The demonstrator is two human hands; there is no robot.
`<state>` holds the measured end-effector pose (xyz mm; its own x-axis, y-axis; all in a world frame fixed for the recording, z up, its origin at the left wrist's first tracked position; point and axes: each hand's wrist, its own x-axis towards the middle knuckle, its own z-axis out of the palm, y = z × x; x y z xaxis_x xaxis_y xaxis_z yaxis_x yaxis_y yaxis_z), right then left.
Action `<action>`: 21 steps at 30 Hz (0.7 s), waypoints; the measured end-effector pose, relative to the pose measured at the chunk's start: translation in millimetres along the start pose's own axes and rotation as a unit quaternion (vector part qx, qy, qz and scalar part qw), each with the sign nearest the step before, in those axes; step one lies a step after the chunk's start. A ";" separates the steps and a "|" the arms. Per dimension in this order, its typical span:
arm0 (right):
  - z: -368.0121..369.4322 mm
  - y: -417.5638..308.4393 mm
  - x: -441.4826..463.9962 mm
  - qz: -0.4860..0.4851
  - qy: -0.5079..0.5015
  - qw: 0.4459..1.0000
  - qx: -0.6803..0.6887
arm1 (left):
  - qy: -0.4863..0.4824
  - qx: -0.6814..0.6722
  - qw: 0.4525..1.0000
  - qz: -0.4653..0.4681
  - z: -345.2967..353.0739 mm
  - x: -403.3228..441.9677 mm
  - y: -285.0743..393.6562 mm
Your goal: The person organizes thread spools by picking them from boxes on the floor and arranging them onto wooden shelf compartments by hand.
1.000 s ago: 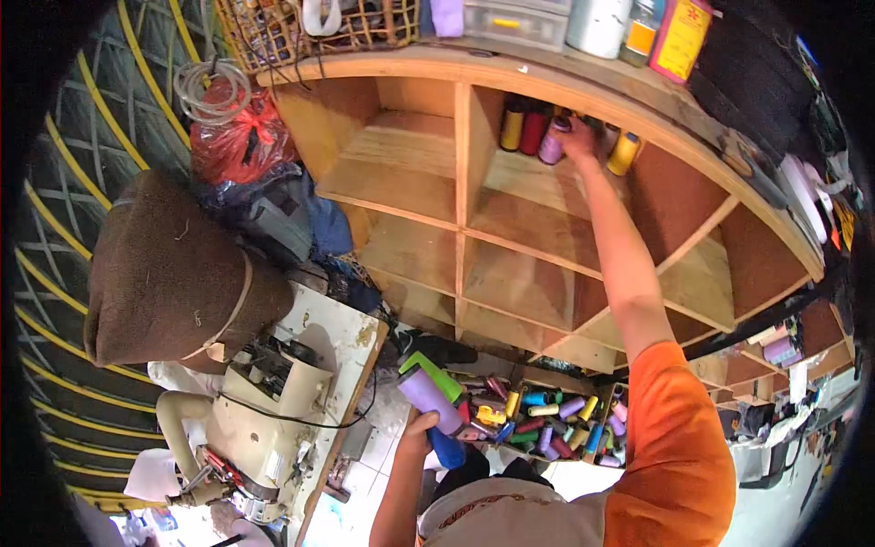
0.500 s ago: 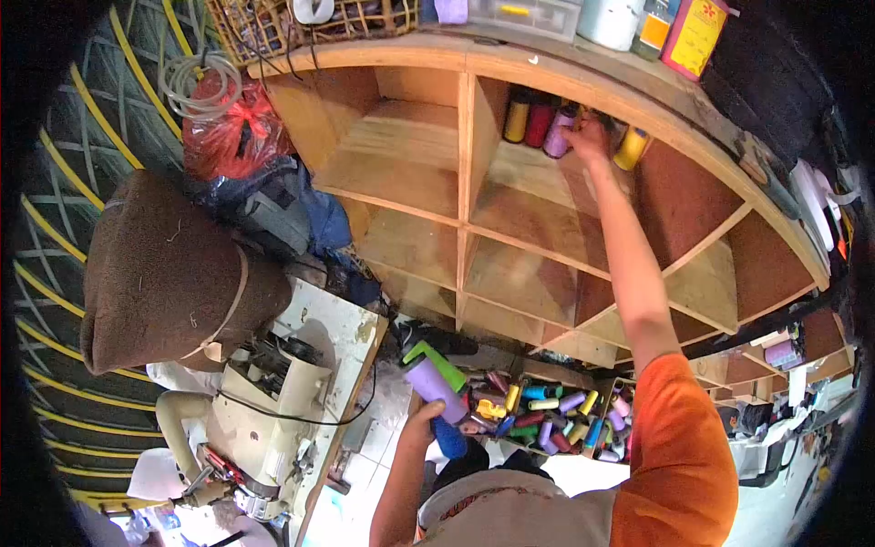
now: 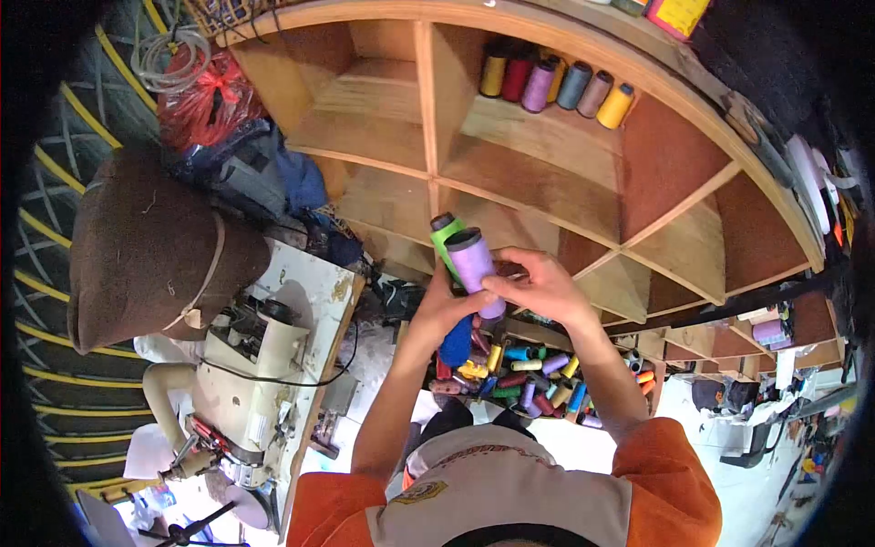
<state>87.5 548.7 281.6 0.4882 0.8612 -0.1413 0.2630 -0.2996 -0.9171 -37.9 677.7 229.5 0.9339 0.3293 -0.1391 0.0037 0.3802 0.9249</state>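
My left hand (image 3: 442, 314) is wrapped round a light purple thread cone (image 3: 472, 264), with a green cone (image 3: 444, 235) beside it and a blue one (image 3: 457, 342) under the palm. My right hand (image 3: 540, 284) touches the purple cone from the right, thumb and fingers closed on it. In the upper middle compartment of the wooden shelf (image 3: 538, 137) stands a row of several cones, among them a purple one (image 3: 538, 87), a grey one (image 3: 574, 85) and a yellow one (image 3: 615, 106) at the right end.
Below my hands is a box of many coloured spools (image 3: 533, 376). A sewing machine (image 3: 241, 374) sits on a white table (image 3: 314, 301) at the left. Behind it are a brown cloth bundle (image 3: 146, 251) and a red plastic bag (image 3: 211, 98).
My right hand has come down from the shelf row to the purple cone. My left hand has risen with its cones. The row of cones on the shelf now shows fully.
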 end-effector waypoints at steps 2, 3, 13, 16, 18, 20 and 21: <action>-4.1 -2.2 -9.6 0.006 -0.002 0.999 0.042 | -0.032 0.075 0.996 0.023 6.2 0.5 4.2; -5.0 3.3 -10.2 0.016 0.011 0.999 0.048 | -0.038 0.095 0.995 0.019 5.7 2.8 -2.3; -71.8 -1.5 19.2 -0.025 0.108 0.831 0.545 | 0.010 -0.124 0.991 -0.050 7.8 -11.5 -17.6; -134.8 7.3 66.3 -0.024 0.216 0.911 0.352 | 0.021 -0.109 0.992 -0.052 3.0 -19.1 -25.7; -172.0 23.4 103.3 0.012 0.298 0.947 0.123 | 0.019 -0.100 0.994 -0.032 -5.6 -21.8 -41.7; -193.9 13.6 124.3 0.131 0.309 0.935 -0.117 | 0.015 -0.101 0.994 -0.046 -10.0 -26.1 -44.9; -208.7 13.6 140.0 0.109 0.320 0.928 -0.155 | 0.016 -0.104 0.993 -0.051 -13.3 -27.8 -51.0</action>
<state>333.0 579.5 327.2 0.9259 0.3766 0.0304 0.2790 -0.6273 -0.7271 -68.8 660.6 181.4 0.9207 0.3052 -0.2431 0.0214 0.5826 0.8125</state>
